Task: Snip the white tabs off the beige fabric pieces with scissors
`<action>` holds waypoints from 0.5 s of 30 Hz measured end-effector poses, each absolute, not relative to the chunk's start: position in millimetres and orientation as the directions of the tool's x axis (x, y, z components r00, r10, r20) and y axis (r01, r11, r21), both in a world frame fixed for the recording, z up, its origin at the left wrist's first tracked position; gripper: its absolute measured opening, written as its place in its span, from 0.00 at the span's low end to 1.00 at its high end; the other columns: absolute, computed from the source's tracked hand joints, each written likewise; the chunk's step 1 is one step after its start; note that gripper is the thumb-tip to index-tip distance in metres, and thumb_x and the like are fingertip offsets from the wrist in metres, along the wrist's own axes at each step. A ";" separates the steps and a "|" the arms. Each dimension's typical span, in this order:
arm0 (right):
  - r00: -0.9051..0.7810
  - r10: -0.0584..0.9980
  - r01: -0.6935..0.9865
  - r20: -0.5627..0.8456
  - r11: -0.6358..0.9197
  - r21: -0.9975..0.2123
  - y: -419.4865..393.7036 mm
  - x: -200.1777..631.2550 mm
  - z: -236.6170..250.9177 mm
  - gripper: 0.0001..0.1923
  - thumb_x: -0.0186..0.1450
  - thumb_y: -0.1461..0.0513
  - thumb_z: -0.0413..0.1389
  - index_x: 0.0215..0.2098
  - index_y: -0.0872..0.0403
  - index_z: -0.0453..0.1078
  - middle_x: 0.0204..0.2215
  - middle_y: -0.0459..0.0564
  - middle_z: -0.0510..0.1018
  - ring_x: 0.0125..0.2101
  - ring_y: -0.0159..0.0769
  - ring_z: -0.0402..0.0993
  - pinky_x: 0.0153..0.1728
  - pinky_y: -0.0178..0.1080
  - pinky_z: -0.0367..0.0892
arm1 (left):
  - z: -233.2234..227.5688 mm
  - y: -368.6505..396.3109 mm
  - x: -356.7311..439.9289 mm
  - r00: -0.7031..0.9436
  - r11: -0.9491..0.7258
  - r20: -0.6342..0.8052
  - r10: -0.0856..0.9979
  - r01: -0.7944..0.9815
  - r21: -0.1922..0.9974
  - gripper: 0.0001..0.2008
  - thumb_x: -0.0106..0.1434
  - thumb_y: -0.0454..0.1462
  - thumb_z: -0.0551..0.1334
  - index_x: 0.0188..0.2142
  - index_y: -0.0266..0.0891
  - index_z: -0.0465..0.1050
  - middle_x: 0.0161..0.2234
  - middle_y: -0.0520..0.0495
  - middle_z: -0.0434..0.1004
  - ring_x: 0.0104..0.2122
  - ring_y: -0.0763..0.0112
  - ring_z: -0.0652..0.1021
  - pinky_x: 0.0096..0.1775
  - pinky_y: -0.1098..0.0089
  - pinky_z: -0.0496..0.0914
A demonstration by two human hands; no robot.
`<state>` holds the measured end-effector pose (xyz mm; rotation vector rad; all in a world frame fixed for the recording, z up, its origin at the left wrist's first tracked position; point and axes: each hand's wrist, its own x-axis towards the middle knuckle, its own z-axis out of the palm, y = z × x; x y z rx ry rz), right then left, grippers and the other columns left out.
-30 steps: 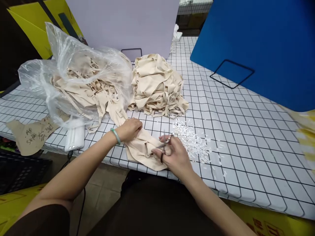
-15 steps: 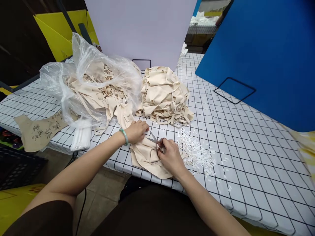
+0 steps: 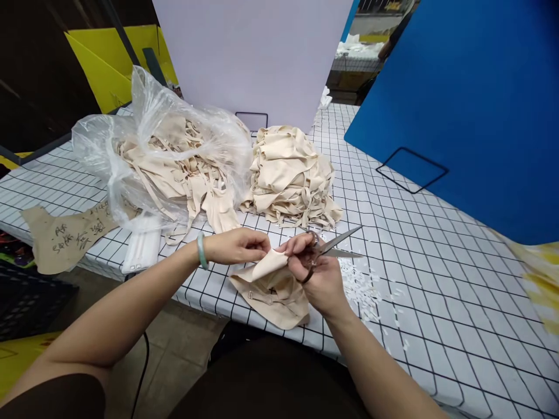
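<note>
A beige fabric garment piece [image 3: 279,299] lies near the table's front edge, its upper edge lifted between both hands. My left hand [image 3: 240,245], with a pale green bangle at the wrist, pinches that edge. Scissors [image 3: 334,244] hang on the fingers of my right hand [image 3: 321,276], blades parted and pointing right. The thumb and fingertips of this hand also touch the lifted fabric. Beyond the hands stands a stacked pile of beige garments [image 3: 292,174]. More beige pieces [image 3: 170,174] spill from a clear plastic bag [image 3: 100,139].
Small white scraps [image 3: 362,291] are scattered over the checkered tablecloth [image 3: 441,279] to the right. A white corded device [image 3: 142,247] and a marked brown pattern piece [image 3: 74,235] lie left. A lilac panel [image 3: 257,52] and a blue panel [image 3: 471,105] stand behind.
The scissors have swung from pointing left at the fabric to pointing right, away from it. Both hands have come together at the fabric's edge, lifting and folding it.
</note>
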<state>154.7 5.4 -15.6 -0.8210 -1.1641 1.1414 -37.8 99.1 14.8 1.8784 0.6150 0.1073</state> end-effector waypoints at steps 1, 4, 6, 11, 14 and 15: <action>-0.004 0.967 -0.295 0.255 0.243 -0.924 11.5 154.9 -14.1 0.09 0.62 0.69 0.57 0.34 0.49 0.64 0.31 0.42 0.71 0.40 0.35 0.76 0.46 0.42 0.71 | 22.6 95.9 -40.7 0.834 -0.185 -0.237 0.498 0.369 0.911 0.09 0.66 0.40 0.59 0.37 0.35 0.71 0.27 0.52 0.69 0.26 0.75 0.68 0.28 0.75 0.64; -0.026 0.968 -0.348 0.250 0.226 -0.910 37.5 154.2 -13.9 0.10 0.59 0.67 0.60 0.33 0.49 0.63 0.30 0.41 0.71 0.39 0.36 0.77 0.46 0.44 0.72 | 43.8 85.3 -55.2 0.740 0.060 -0.331 0.585 0.368 0.928 0.14 0.66 0.46 0.61 0.38 0.35 0.72 0.23 0.55 0.63 0.21 0.79 0.60 0.22 0.77 0.56; -0.020 0.975 -0.291 0.223 0.207 -0.934 56.5 153.9 -17.2 0.10 0.58 0.64 0.60 0.33 0.49 0.63 0.31 0.42 0.72 0.39 0.37 0.77 0.46 0.45 0.73 | 49.1 77.1 -64.0 0.696 0.178 -0.385 0.606 0.353 0.918 0.18 0.65 0.49 0.61 0.38 0.34 0.75 0.23 0.55 0.60 0.20 0.80 0.58 0.21 0.77 0.52; 0.119 0.982 0.067 0.146 0.139 -0.988 57.2 155.5 -32.5 0.10 0.60 0.60 0.61 0.39 0.50 0.68 0.40 0.49 0.76 0.46 0.40 0.74 0.53 0.50 0.67 | 25.2 56.1 -66.6 0.560 0.415 -0.439 0.702 0.178 0.892 0.17 0.61 0.48 0.67 0.35 0.34 0.74 0.20 0.58 0.55 0.19 0.82 0.54 0.20 0.78 0.47; 0.082 0.992 0.039 0.099 0.097 -0.995 19.3 143.3 -46.3 0.16 0.58 0.57 0.66 0.40 0.49 0.67 0.43 0.50 0.76 0.48 0.42 0.73 0.52 0.48 0.69 | 12.1 45.1 -58.5 0.515 0.513 -0.430 0.742 -0.022 0.858 0.16 0.59 0.45 0.69 0.36 0.35 0.71 0.21 0.59 0.57 0.19 0.83 0.55 0.21 0.79 0.50; 0.050 0.995 0.003 0.082 0.082 -0.997 6.7 135.3 -51.8 0.18 0.56 0.57 0.68 0.40 0.49 0.66 0.43 0.49 0.76 0.47 0.42 0.74 0.51 0.46 0.70 | 11.6 42.1 -56.2 0.514 0.527 -0.418 0.749 -0.079 0.846 0.16 0.59 0.44 0.70 0.36 0.36 0.69 0.22 0.58 0.60 0.19 0.83 0.58 0.22 0.79 0.54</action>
